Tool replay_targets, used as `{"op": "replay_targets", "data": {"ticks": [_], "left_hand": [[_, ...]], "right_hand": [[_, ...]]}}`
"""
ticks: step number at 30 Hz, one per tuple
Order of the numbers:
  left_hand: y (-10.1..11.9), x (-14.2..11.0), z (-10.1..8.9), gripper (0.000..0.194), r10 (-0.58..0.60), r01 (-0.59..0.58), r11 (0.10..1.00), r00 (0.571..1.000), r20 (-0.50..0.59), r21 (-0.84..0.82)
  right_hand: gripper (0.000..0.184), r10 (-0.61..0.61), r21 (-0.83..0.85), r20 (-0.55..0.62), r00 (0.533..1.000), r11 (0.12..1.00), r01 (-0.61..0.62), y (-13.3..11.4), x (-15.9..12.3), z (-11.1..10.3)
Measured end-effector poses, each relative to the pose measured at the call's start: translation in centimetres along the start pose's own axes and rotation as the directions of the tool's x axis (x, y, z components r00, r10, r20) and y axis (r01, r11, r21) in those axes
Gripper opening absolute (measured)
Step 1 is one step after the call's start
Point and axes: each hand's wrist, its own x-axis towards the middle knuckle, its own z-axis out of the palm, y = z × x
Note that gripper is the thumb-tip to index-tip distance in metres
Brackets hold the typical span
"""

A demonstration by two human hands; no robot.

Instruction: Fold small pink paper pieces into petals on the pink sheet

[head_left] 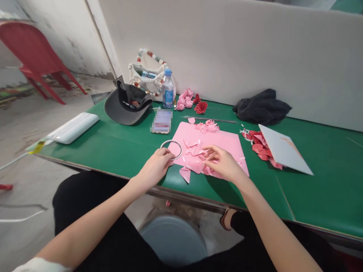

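Observation:
My left hand [159, 162] is closed on the near edge of a thin white roll of tape [171, 141], which stands tilted above the table by the pink sheet. My right hand [222, 162] hovers over cut pink paper pieces [194, 163], its fingers curved and apart; the fingertips are at the edge of the pile, and no held piece can be made out. Beneath the pieces lies a flat pink paper sheet [227, 138]. More curled pink petals [208, 126] rest on its far side. One pointed pink piece [185, 174] pokes past the near edge.
Behind the sheet are a phone [161, 121], a water bottle [168, 92], pink paper flowers [185, 100] and a red paper rose [201, 107]. A dark cap [129, 104] sits left. At right, a white board [285, 149] leans over red paper pieces [259, 147], near black cloth [262, 107].

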Motion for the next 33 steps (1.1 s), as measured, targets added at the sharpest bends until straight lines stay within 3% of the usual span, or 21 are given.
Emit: {"op": "replay_targets", "data": {"ticks": [2,6,10,15,23,27,31,33], "left_hand": [[-0.3,0.0,0.2,0.020,-0.022,0.021,0.995,1.000,0.015,0.096],[-0.2,0.1,0.3,0.017,-0.026,0.028,0.994,0.999,-0.025,0.107],[0.9,0.3,-0.6,0.013,-0.057,0.040,0.991,0.990,-0.133,-0.124],[2.1,0.1,-0.7,0.017,-0.077,0.003,0.895,0.986,-0.147,-0.446],[2.3,-0.4,0.9,0.020,-0.077,0.016,0.851,0.993,-0.094,-0.524],[2.3,-0.4,0.7,0.020,-0.093,0.029,0.879,0.989,-0.112,-0.476],[2.6,-0.5,0.8,0.017,0.001,-0.076,0.921,0.981,-0.193,-0.382],[2.8,-0.6,1.0,0.018,0.051,-0.134,0.923,0.971,-0.233,-0.359]], "right_hand": [[0.036,-0.043,-0.151,-0.038,0.998,0.988,0.037,0.6,0.2,0.3],[0.036,-0.290,-0.381,-0.137,0.947,0.898,0.220,0.9,0.2,1.6],[0.038,-0.454,-0.306,-0.158,0.877,0.867,0.394,-0.7,-1.1,2.9],[0.045,-0.630,-0.353,-0.110,0.769,0.748,0.562,-2.5,-2.5,4.4],[0.048,-0.730,-0.435,-0.074,0.679,0.636,0.637,-2.0,-2.5,5.5],[0.036,-0.692,-0.421,-0.193,0.695,0.699,0.579,-2.0,-2.7,5.8],[0.027,-0.648,-0.407,-0.250,0.720,0.745,0.529,-2.2,-2.7,5.9],[0.024,-0.661,-0.419,-0.249,0.708,0.733,0.537,-2.3,-2.6,5.9]]}}
